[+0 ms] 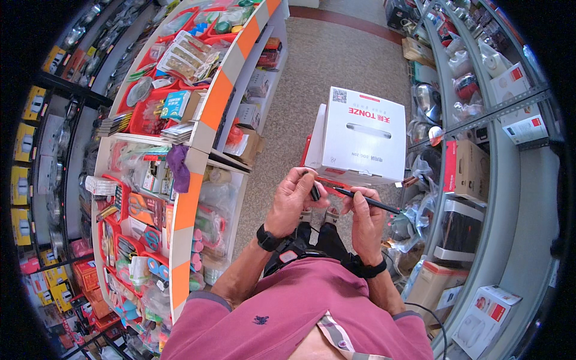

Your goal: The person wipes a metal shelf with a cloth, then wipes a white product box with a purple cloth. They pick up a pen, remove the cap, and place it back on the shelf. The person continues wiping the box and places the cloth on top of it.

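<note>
My left hand [290, 198] grips a black pen cap [314, 192] between thumb and fingers. A black marker pen [375, 202] lies in my right hand [366, 225], its bare tip pointing left towards the cap, a small gap apart. Just beyond both hands stands a white TONZE carton [366, 148] with red lettering, a slot-shaped handle hole on top and a small handwritten mark near its front edge. Another white carton [316, 137] sits tight against its left side. Red edges of a support [330, 183] show beneath them; most of it is hidden.
To the left runs a display counter with an orange-and-white edge [216, 96] and red bins of small goods [148, 110]. Metal shelving [508, 189] with boxed appliances [488, 315] lines the right. A speckled floor aisle [333, 49] stretches ahead between them. A black cable [432, 310] hangs beside my right arm.
</note>
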Demonstrator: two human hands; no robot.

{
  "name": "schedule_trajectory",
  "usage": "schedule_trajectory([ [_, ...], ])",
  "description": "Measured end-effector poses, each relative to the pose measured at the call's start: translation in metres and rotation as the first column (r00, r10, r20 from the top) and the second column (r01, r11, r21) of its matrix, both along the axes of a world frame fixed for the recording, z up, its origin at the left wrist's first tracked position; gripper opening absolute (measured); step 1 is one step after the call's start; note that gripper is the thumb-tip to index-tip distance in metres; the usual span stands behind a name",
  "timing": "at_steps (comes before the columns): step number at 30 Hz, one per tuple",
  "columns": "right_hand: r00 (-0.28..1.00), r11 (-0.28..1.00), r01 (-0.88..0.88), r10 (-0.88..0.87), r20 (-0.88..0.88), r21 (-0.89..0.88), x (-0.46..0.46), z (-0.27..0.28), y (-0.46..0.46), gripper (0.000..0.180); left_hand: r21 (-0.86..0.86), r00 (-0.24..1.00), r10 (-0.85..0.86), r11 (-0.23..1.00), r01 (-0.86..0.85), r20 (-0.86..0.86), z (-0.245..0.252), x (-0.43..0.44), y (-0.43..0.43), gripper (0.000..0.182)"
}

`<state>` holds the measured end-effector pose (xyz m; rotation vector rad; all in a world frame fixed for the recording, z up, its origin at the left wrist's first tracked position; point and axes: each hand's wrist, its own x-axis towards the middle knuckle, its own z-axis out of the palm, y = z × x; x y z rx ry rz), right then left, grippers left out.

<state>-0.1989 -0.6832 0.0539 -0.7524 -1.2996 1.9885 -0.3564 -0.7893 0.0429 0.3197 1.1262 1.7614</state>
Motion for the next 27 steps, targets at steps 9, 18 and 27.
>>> schedule_trajectory([
  [9, 1.000, 1.000, 0.012, -0.012, -0.006, -0.003, 0.000, 0.003, -0.005, 0.024, 0.016, 0.970, 0.146, 0.988, -0.152, 0.195, -0.006, 0.001, 0.007, 0.024],
  [18, 0.998, 0.999, 0.012, -0.014, 0.064, 0.039, 0.000, 0.000, -0.006, 0.026, 0.162, 0.911, 0.017, 0.983, -0.091, 0.411, -0.025, -0.008, 0.000, 0.023],
  [27, 0.999, 0.998, 0.023, -0.025, 0.031, 0.053, 0.000, -0.004, -0.002, 0.026, -0.076, 0.999, 0.029, 0.997, -0.027, 0.026, 0.004, 0.001, 0.001, 0.017],
])
